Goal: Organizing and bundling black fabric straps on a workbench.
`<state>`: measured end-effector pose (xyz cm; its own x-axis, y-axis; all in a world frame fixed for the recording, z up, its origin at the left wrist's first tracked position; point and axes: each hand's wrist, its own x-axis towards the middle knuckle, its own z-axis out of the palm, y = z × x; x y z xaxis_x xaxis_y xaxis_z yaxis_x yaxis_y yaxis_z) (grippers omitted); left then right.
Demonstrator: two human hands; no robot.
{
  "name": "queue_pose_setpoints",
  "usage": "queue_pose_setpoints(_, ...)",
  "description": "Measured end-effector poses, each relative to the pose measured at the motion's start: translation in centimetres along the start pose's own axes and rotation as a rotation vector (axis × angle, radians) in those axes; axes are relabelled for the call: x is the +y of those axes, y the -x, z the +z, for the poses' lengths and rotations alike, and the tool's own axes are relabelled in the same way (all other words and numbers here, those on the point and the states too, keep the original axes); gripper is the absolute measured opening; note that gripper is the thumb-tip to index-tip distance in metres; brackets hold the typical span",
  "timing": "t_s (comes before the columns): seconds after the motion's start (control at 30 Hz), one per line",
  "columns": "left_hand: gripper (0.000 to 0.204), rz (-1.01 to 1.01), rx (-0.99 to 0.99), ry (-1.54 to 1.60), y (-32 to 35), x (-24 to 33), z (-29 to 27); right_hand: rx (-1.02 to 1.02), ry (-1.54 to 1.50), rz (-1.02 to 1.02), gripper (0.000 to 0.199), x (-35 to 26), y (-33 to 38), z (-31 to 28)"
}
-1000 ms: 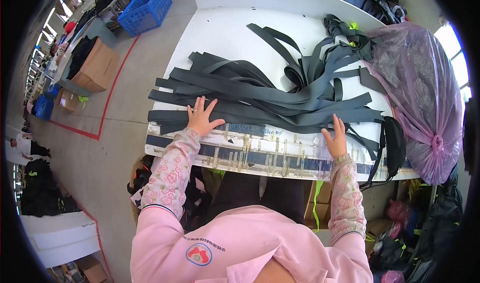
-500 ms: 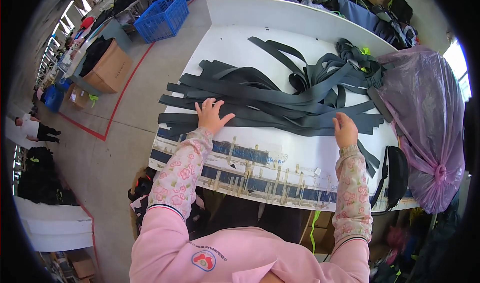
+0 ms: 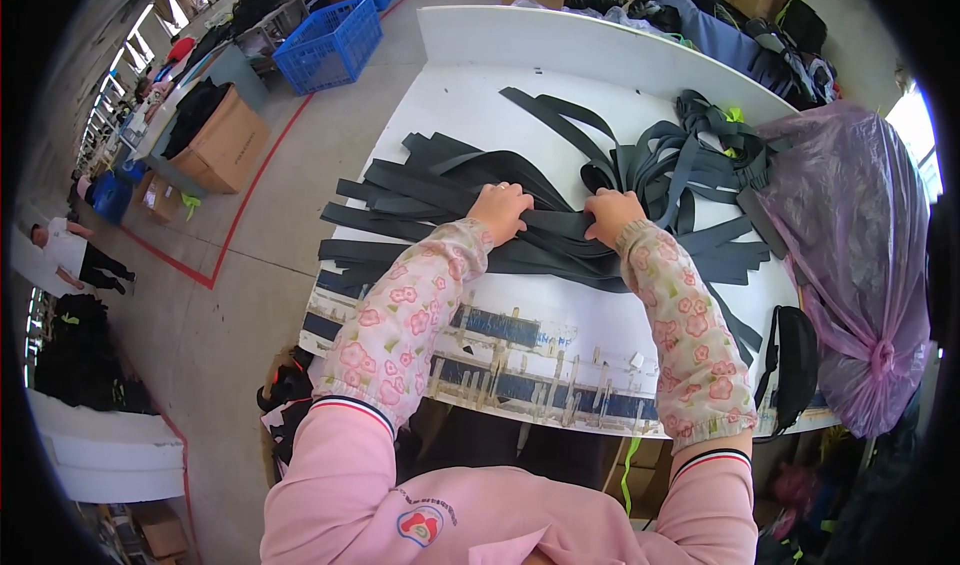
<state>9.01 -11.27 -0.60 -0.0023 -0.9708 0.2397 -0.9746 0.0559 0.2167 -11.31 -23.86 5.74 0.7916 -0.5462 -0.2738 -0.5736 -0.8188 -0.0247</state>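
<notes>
A pile of dark grey webbing straps (image 3: 420,180) lies across the white table (image 3: 480,90), most of them running left to right. My left hand (image 3: 503,211) is closed on one strap near the middle of the pile. On the same strap, a short way to the right, my right hand (image 3: 612,215) is closed too. The piece of strap (image 3: 558,224) between the two hands looks taut and lies over the others. At the pile's right, strap ends loop and tangle (image 3: 665,160). The fingertips of both hands are partly hidden.
A low white board (image 3: 600,45) edges the table's far side. To the right stand a tied purple plastic bag (image 3: 850,255) and a black pouch (image 3: 795,365). Worn tape covers the near edge. Leftward are a blue crate (image 3: 330,47), a cardboard box (image 3: 222,145) and a person (image 3: 75,255).
Both hands have come inward and taken hold of a strap at the middle of the pile. Before, the left lay spread on the straps and the right hovered at their right end.
</notes>
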Motion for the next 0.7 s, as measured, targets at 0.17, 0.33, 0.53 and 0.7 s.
queue_pose_setpoints(0.17, 0.023, 0.166, 0.132, 0.123, 1.3, 1.2, -1.1, 0.271, -0.096, -0.196, 0.027, 2.0, 2.8, 2.0)
queue_pose_setpoints(0.33, 0.020, 0.187, -0.081, 0.344, 4.4, 3.5, -1.1, 0.148, -0.193, -0.111, 0.023, 0.5, 7.6, 2.6)
queue_pose_setpoints(0.53, 0.020, 0.110, -0.432, 0.337, 8.0, 6.6, 1.8, 0.107, -0.094, -0.278, 0.022, -0.9, 11.9, 9.2)
queue_pose_setpoints(0.7, 0.021, 0.022, -0.450, 0.246, 8.2, 7.2, 3.2, 0.254, -0.044, -0.213, 0.019, -1.4, 12.7, 12.5)
